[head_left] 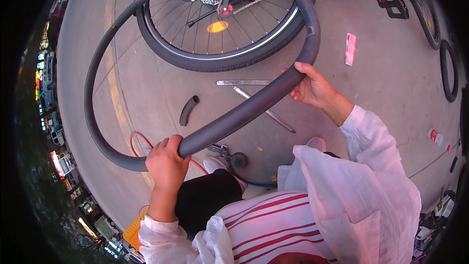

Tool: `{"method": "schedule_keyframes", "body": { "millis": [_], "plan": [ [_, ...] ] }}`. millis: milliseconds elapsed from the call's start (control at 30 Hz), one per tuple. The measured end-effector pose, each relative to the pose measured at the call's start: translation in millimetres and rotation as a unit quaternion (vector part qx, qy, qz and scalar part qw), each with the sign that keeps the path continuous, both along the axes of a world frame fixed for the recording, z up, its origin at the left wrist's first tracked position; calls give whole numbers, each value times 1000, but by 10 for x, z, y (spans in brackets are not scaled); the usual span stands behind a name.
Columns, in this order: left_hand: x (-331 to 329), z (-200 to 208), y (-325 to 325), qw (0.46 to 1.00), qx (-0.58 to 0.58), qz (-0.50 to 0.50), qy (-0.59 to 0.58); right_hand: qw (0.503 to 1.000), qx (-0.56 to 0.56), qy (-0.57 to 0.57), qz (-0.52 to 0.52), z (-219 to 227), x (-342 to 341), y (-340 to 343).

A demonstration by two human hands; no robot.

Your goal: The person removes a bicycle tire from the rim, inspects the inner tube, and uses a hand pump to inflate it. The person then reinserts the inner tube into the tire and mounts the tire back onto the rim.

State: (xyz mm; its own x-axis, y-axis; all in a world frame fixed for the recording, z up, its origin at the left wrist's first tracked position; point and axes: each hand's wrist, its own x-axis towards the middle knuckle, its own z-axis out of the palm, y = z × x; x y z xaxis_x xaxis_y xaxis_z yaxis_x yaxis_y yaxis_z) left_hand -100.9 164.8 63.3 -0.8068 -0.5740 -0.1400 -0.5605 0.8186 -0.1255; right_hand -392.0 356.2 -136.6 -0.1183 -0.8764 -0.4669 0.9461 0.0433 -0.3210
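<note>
I hold a large black bicycle inner tube, partly inflated, stretched in front of me. My left hand is closed around its near left part. Further up on the right, my right hand grips it with the thumb on top and fingers underneath. The tube loops up past the bicycle wheel, which has its tyre on and a hub with a chain. Two metal tyre levers lie on the ground, one partly hidden by the tube. A short cut piece of black tube rests left of them.
A pink-and-white strip lies right of the wheel, below a bicycle pedal. A red hose curls by my left hand. A small red-and-white container is at far right, below another black ring. A yellow-orange object stands lower left.
</note>
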Motion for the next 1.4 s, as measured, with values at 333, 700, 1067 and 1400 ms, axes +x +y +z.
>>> {"method": "schedule_keyframes", "body": {
  "millis": [333, 700, 1067, 1400],
  "plan": [
    [74, -224, -114, 995, -5, -37, 92, 997, 41, 48, 46, 445, 176, 2],
    [523, -17, -642, 906, 396, 109, -106, 984, -123, 128, -23, 441, 242, -208],
    [423, -47, -650, 991, 9, -20, 135, 998, -2, 19, -53, 96, 276, -231],
    [404, -74, -562, 985, -51, -31, 161, 925, -66, 170, 334, 528, 307, -233]
  ]
}}
